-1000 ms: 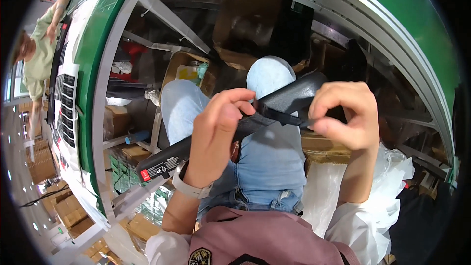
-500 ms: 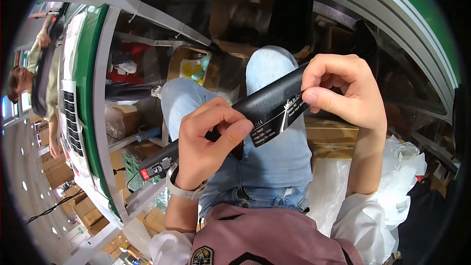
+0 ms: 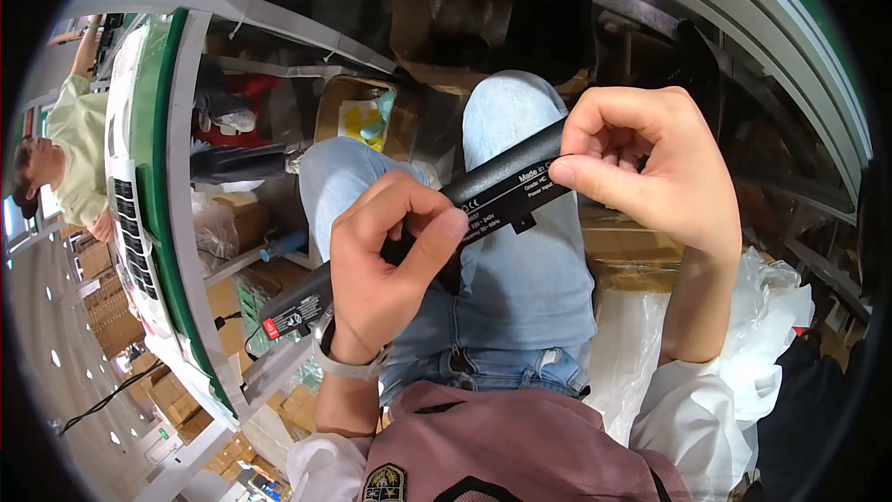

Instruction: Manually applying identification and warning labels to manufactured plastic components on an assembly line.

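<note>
A long black bar-shaped device lies slantwise above my lap, its exact kind unclear. A black label with white print runs along its side, and a small tab of it sticks out past the lower edge. My left hand is closed around the device's middle, thumb at the label's left end. My right hand pinches the label's right end between thumb and forefinger, at the device's upper end. Beyond my left wrist a black section with a red-and-white sticker shows, seemingly the same device.
To the left stands a green-edged workbench with a sheet of black stickers; a person is beyond it. Cardboard boxes sit under the frame ahead. Clear plastic wrapping lies at my right.
The label, bent with a bright glare before, now lies flatter along the device. Both hands have shifted slightly and keep their grips. The person on the left has moved an arm.
</note>
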Available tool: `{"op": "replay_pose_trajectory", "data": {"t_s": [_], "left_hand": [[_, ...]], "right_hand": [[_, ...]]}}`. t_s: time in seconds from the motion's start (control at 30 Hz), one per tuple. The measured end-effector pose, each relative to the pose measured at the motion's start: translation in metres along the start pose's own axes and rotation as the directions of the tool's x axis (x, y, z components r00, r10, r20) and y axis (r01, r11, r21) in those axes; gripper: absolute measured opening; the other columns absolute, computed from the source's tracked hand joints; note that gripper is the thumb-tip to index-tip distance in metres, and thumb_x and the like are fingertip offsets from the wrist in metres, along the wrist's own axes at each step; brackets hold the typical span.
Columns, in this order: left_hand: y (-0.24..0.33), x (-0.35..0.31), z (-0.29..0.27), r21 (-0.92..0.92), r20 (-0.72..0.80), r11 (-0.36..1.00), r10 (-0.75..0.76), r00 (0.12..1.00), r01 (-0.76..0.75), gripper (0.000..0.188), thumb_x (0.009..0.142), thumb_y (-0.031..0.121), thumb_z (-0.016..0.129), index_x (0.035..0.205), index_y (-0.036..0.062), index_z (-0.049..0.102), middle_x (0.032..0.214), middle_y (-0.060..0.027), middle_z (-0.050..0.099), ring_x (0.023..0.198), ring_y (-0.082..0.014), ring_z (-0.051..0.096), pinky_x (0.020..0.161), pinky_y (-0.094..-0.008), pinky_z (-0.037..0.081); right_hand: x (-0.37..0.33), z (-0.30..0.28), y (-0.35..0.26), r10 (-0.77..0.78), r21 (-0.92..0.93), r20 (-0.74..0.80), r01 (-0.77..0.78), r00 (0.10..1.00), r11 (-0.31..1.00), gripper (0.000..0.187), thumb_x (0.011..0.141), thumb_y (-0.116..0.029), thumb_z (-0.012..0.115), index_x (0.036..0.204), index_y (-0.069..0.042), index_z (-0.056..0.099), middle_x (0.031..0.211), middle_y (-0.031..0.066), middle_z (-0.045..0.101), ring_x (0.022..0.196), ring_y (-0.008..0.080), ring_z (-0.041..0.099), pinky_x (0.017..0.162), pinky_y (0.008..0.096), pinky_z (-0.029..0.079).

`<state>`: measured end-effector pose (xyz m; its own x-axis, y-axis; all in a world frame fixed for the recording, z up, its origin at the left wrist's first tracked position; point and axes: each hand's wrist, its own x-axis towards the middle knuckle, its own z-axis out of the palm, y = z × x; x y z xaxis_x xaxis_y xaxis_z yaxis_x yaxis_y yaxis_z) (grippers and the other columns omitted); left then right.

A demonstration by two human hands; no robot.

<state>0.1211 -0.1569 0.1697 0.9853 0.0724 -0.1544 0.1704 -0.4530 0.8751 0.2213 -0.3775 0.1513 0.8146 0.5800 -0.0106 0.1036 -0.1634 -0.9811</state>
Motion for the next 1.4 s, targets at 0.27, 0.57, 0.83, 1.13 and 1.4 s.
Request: {"op": "replay_pose_trajectory", "data": {"t_s": [0.27, 0.57, 0.83, 1.13, 1.4], "left_hand": [[-0.007, 0.000, 0.011, 0.226, -0.080, 0.962, 0.176, 0.981, -0.154, 0.013, 0.082, 0.006, 0.069, 0.078, 0.0008, 0.057, 0.080, -0.0081, 0.048, 0.076, -0.0255, 0.048, 0.066, -0.0344, 0.039], [-0.009, 0.001, 0.018, 0.309, -0.092, 0.924, 0.263, 0.960, -0.224, 0.012, 0.077, 0.000, 0.069, 0.078, 0.0018, 0.057, 0.082, -0.0094, 0.047, 0.074, -0.0252, 0.049, 0.062, -0.0345, 0.041], [-0.008, -0.001, 0.021, 0.411, -0.083, 0.884, 0.281, 0.956, -0.224, 0.016, 0.074, -0.001, 0.071, 0.077, 0.0044, 0.057, 0.083, -0.0085, 0.047, 0.072, -0.0248, 0.050, 0.060, -0.0350, 0.043], [-0.016, 0.004, 0.003, 0.163, -0.046, 0.985, 0.064, 0.997, -0.055, 0.034, 0.073, 0.011, 0.082, 0.080, 0.0016, 0.051, 0.078, -0.0077, 0.048, 0.067, -0.0211, 0.048, 0.062, -0.0312, 0.041], [-0.018, 0.001, 0.005, 0.118, -0.045, 0.992, 0.048, 0.998, -0.042, 0.033, 0.074, 0.012, 0.082, 0.080, 0.0010, 0.051, 0.076, -0.0081, 0.049, 0.065, -0.0218, 0.048, 0.061, -0.0313, 0.042]], "right_hand": [[0.005, 0.007, 0.002, -0.080, -0.213, 0.014, 0.081, 0.997, 0.974, 0.014, 0.075, -0.004, 0.074, 0.072, 0.001, 0.061, 0.060, -0.0013, 0.055, 0.053, 0.0024, 0.048, 0.049, 0.0186, 0.038], [0.001, 0.007, 0.002, -0.063, -0.230, 0.009, 0.063, 0.998, 0.971, 0.015, 0.073, -0.004, 0.074, 0.072, 0.001, 0.060, 0.058, -0.0002, 0.054, 0.050, 0.0029, 0.048, 0.047, 0.0192, 0.037], [0.001, 0.008, 0.003, -0.071, -0.217, 0.006, 0.070, 0.997, 0.974, 0.016, 0.072, -0.001, 0.075, 0.071, 0.001, 0.059, 0.058, -0.0014, 0.053, 0.051, 0.0011, 0.047, 0.047, 0.0174, 0.035], [-0.002, 0.009, 0.000, 0.051, -0.149, 0.014, -0.048, 0.999, 0.988, 0.013, 0.073, 0.001, 0.073, 0.070, 0.001, 0.060, 0.058, -0.0036, 0.055, 0.051, -0.0015, 0.045, 0.047, 0.0158, 0.033], [-0.002, 0.011, 0.000, 0.085, -0.151, 0.016, -0.082, 0.996, 0.985, 0.013, 0.072, 0.002, 0.073, 0.069, 0.001, 0.060, 0.058, -0.0036, 0.055, 0.051, -0.0018, 0.045, 0.047, 0.0156, 0.034]]}}
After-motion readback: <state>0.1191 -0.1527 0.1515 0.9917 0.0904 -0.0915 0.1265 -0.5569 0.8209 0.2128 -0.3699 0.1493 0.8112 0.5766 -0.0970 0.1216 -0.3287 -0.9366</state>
